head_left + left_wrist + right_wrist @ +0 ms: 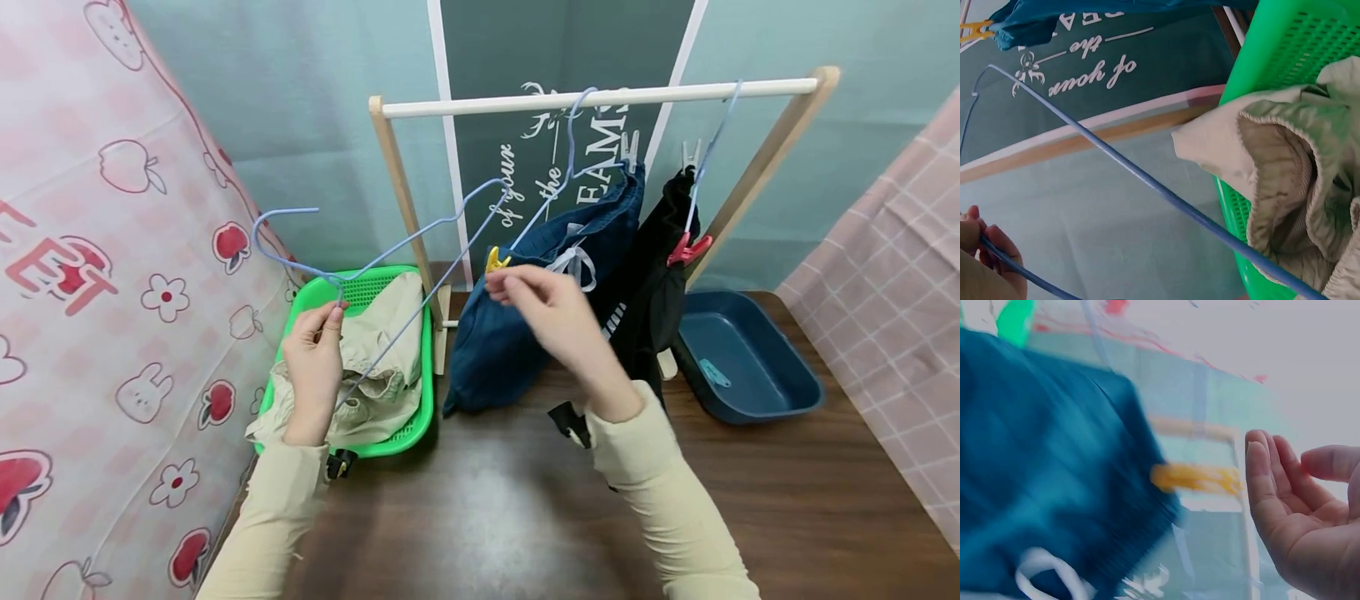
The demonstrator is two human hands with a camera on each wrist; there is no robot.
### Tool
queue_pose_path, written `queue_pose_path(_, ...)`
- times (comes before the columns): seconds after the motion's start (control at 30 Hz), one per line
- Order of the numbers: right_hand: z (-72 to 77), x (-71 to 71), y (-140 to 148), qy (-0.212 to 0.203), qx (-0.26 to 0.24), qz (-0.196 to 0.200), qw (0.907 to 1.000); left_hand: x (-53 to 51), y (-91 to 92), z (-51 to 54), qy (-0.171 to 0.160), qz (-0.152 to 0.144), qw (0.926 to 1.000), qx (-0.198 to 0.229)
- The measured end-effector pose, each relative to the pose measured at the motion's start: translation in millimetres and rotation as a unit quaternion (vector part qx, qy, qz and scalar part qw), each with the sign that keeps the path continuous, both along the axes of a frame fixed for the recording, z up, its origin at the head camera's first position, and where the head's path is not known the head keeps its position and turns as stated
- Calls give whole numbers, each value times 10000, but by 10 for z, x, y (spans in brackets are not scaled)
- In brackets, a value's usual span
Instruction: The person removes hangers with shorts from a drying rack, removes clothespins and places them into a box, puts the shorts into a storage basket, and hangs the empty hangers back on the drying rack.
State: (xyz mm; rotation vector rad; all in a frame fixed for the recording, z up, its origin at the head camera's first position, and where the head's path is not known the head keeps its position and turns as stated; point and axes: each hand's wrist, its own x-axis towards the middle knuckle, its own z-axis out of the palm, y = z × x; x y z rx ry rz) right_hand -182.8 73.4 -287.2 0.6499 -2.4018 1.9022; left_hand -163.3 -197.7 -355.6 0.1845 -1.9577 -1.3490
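Observation:
My left hand (313,354) pinches a blue wire hanger (1166,192) near the base of its hook, over the green basket; the hanger carries no clothing. A dark blue garment (510,350) with a white drawstring hangs from another blue hanger (572,137) on the rail. A yellow clothespin (496,261) sits at its near upper corner, and a pale clothespin (629,152) at the other. My right hand (1310,519) is just beside the yellow clothespin, fingers loosely bent, thumb apart, holding nothing. The right wrist view is blurred.
A green basket (427,392) with beige clothing (382,367) stands at left. Black clothing (652,292) with a red clothespin (688,249) hangs farther right on the wooden rack with a white rail (487,106). A blue basin (780,383) holds a teal clothespin (714,373).

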Motion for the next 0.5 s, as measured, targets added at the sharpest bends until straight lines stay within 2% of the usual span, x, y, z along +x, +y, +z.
queue_pose_path(0.13, 242, 99, 293, 412, -771, -537, 9947, -22, 38, -1, -271, -152, 9995, -16)
queue_pose_path(0.23, 413, 148, 514, 789, -1651, -949, 9785, -41, 70, 6, -425, -246, 9988, -93)
queue_pose_path(0.3, 509, 131, 677, 903, -2327, -1114, 9619, -58, 89, 16, -528, -292, 9980, -197)
queue_pose_path(0.37, 582, 74, 852, 898, -2999, -1257, 9414, -76, 108, 25, -614, -337, 9971, -296)
queue_pose_path(0.5, 651, -116, 1259, 522, -3978, -1790, 8983, -123, 152, 61, -864, -464, 9940, -495)
